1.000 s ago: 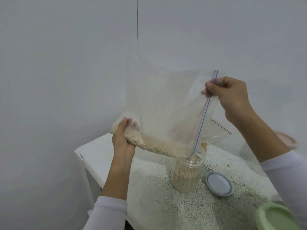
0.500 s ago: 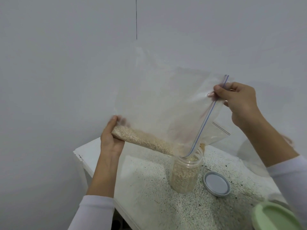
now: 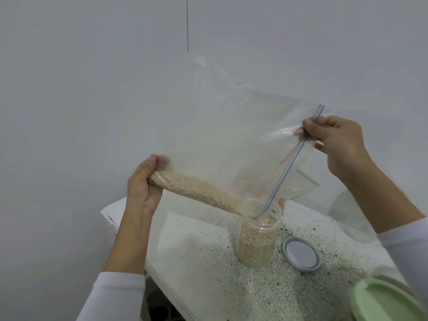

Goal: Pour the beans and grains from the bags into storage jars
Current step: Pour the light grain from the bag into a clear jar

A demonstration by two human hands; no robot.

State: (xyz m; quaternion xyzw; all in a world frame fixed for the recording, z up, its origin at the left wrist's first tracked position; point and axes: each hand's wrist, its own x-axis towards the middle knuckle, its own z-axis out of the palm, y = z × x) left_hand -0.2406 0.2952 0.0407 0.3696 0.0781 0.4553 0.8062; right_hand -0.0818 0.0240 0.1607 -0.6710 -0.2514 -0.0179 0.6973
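Left hand (image 3: 141, 186) gripping low back corner of clear zip-top plastic bag (image 3: 231, 140), thumb on near face, fingers curled behind around bunched pale grain (image 3: 194, 191). Right hand (image 3: 340, 142) pinching top end of blue zip strip (image 3: 289, 165), thumb and forefinger clamped on plastic, other fingers curled behind. Bag hanging between both hands, tilting down toward right; grain lying in a long ridge along bottom fold, long axis running from left fingers down-right to open corner. That corner dipping into mouth of clear round plastic jar (image 3: 257, 242), standing upright on white speckled tabletop (image 3: 208, 262), more than half full, approx. Jar sitting below and right of left hand, below and left of right hand; left hand nearer the grain, right hand nearer the opening. Probably needing more lift at left end w/ mouth kept inside jar rim, or spilling on table. Grey-white round lid (image 3: 301, 253) lying flat just right of jar, not touching. Pale green round lid (image 3: 384, 302) at bottom right edge.
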